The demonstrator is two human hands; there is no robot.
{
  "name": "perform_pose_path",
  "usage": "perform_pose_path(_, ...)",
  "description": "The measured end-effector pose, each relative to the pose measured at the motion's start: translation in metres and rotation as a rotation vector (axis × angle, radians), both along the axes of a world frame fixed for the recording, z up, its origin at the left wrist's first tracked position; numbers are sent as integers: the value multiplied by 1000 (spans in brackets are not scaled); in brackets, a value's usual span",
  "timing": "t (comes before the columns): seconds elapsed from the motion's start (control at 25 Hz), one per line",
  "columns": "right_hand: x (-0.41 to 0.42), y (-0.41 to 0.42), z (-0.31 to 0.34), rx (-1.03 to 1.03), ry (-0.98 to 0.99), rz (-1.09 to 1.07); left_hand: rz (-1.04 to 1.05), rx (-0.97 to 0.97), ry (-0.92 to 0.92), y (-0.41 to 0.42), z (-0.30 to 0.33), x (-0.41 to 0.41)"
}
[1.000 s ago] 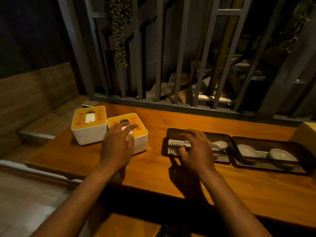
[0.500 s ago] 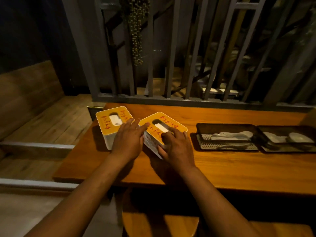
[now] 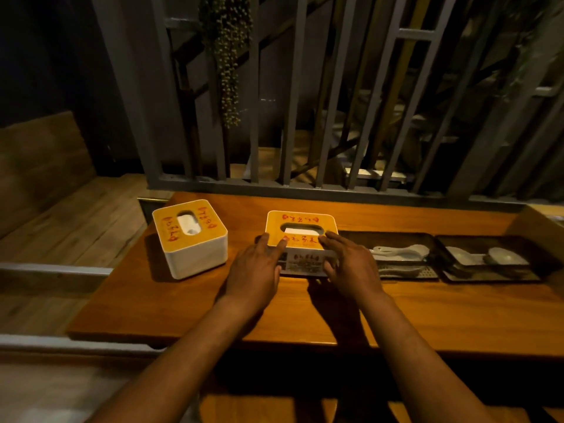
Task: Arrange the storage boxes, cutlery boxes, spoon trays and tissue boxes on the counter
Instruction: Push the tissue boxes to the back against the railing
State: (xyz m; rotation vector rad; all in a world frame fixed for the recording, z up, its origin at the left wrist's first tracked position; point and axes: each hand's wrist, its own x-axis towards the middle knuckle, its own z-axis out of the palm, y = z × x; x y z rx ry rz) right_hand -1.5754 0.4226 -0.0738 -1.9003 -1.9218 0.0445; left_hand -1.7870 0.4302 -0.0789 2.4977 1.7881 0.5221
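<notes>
Two white tissue boxes with yellow lids and red writing stand on the wooden counter [image 3: 305,312]. The left tissue box [image 3: 190,239] sits turned at an angle near the counter's left end. The middle tissue box [image 3: 300,236] stands square to the counter edge. My left hand [image 3: 256,270] presses on its left front corner and my right hand [image 3: 351,267] on its right front corner, fingers spread along its sides. To its right lie two dark spoon trays, the nearer spoon tray [image 3: 396,239] with white spoons and the farther spoon tray [image 3: 488,242] with white spoons.
A grey metal railing [image 3: 305,187] with vertical bars runs along the counter's back edge. A hanging dried plant [image 3: 227,56] dangles behind the bars. The counter's left end drops to a wooden bench [image 3: 76,215]. A wooden stool top [image 3: 259,410] shows below the front edge.
The middle tissue box has been turned from a slanted, tilted pose to sit flat and square beside the spoon tray. My right hand came over from the spoon tray to this box.
</notes>
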Motion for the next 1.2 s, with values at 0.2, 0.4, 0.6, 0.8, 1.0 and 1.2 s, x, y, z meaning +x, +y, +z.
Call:
perform_pose_path(0.2,-2,4,2,16,25,2,-21,59,7,-8,5,-8)
perform_pose_path(0.4,-67,5,10,176,90,158,232,180,-79,-22,5,-73)
perform_pose_path(0.6,-164,23,25,113,79,337,387,84,-140,10,3,-157)
perform_pose_path(0.8,-208,54,8,18,27,308,147,-7,-189,51,1,-201)
perform_pose_path(1.0,-256,39,-13,92,98,175,13,-137,-174,112,4,-253)
perform_pose_path(1.2,-270,43,6,104,177,170,72,58,-275,108,4,-234)
